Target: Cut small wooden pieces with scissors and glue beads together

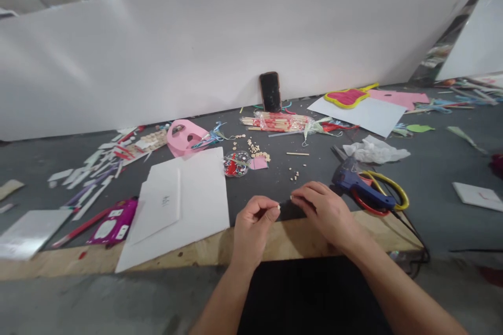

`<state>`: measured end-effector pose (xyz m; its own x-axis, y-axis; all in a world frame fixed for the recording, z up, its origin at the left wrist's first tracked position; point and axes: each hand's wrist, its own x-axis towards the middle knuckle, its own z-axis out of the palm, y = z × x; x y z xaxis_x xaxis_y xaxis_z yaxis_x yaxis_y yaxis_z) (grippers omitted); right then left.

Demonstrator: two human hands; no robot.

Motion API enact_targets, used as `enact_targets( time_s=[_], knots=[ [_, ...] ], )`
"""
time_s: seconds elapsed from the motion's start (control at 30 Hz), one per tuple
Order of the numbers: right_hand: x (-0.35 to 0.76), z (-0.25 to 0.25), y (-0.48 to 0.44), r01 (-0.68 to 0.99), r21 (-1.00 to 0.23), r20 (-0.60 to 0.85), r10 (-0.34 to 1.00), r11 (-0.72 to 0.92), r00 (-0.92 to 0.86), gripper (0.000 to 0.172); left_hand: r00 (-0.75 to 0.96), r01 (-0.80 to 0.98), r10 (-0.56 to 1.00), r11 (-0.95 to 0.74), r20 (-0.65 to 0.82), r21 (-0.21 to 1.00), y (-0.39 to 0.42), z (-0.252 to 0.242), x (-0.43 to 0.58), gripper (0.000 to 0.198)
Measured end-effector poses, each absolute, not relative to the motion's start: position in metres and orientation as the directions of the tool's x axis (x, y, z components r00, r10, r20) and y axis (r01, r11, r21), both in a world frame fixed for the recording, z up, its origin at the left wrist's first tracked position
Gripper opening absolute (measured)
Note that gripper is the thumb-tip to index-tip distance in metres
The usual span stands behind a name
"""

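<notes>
Close to the table's front edge, my left hand (255,222) pinches a small pale wooden piece (279,207) between thumb and forefinger. Just to its right, my right hand (324,212) is closed in a pinch, with a tiny pale bit (291,197) showing at its fingertips. The two hands are slightly apart. Beyond the right hand lie several loose small pale pieces (296,174) and a short thin wooden stick (297,154). Round wooden slices (253,145) are scattered farther left, beside a clear dish of beads and googly eyes (237,163).
A blue glue gun (359,186) and scissors with red and yellow handles (387,188) lie right of my hands. White boards (204,183) and a purple case (113,222) lie left. Behind are wrapped sticks (277,122), a propped phone (270,91) and a white partition (220,42).
</notes>
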<state>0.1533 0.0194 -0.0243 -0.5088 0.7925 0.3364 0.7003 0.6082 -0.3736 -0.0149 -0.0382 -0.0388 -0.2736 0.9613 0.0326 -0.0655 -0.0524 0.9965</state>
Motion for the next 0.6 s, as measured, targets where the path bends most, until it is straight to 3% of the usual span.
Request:
enact_targets(
  time_s=[0.07, 0.17, 0.6],
  knots=[
    [0.156, -0.015, 0.008, 0.583, -0.461, 0.440, 0.743, 0.669, -0.505, 0.015, -0.237, -0.074, 0.969, -0.087, 0.067, 0.993, -0.039, -0.037, -0.013, 0.003],
    [0.157, -0.001, -0.006, 0.496, -0.497, 0.516, 0.702, 0.712, -0.491, 0.014, -0.207, -0.066, 0.973, -0.120, 0.104, 0.991, -0.041, -0.035, -0.012, 0.003],
    [0.159, 0.005, -0.017, 0.509, -0.443, 0.537, 0.673, 0.738, -0.509, 0.014, -0.151, 0.065, 0.971, -0.179, 0.187, 0.982, -0.046, -0.026, -0.006, 0.002]
  ],
)
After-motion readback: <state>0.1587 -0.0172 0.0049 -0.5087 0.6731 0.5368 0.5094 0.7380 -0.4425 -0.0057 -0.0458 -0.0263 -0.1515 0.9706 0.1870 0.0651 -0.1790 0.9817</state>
